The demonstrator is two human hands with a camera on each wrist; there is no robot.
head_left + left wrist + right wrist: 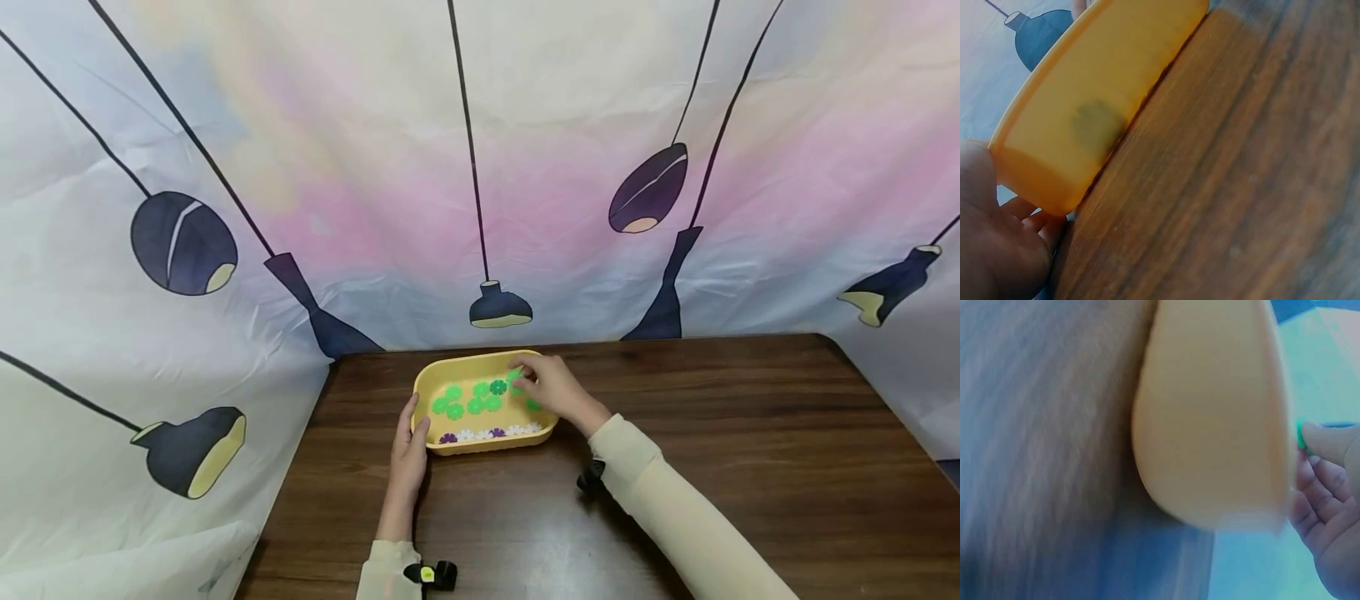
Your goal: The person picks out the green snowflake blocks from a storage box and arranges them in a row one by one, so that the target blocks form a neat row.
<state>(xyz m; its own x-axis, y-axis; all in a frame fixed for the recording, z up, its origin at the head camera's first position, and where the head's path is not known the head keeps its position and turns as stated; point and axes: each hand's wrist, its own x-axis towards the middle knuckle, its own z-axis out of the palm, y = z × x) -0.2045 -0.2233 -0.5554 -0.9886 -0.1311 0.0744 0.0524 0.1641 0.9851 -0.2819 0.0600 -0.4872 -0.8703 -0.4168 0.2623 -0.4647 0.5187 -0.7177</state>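
A shallow yellow tray [487, 448] stands on the table, its outer wall [1141, 50] filling much of the left wrist view. My left hand [408, 450] grips its left end, thumb at the rim. Over the tray's right part, my right hand [558, 390] pinches a small bright green piece [1301, 434] between thumb and fingertips; the fingers mostly hide its shape. Several light green flower-shaped pieces [454, 411] lie inside, with a darker green one [498, 387] among them. White flower pieces [467, 435] and purple flower pieces [448, 438] line the near side.
The dark wooden table [750, 442] extends to both sides of the tray and toward me. Behind its far edge hangs a pastel cloth [570, 100] printed with dark lamps. A black strap device [435, 575] sits on the left sleeve, another black device [592, 475] on the right.
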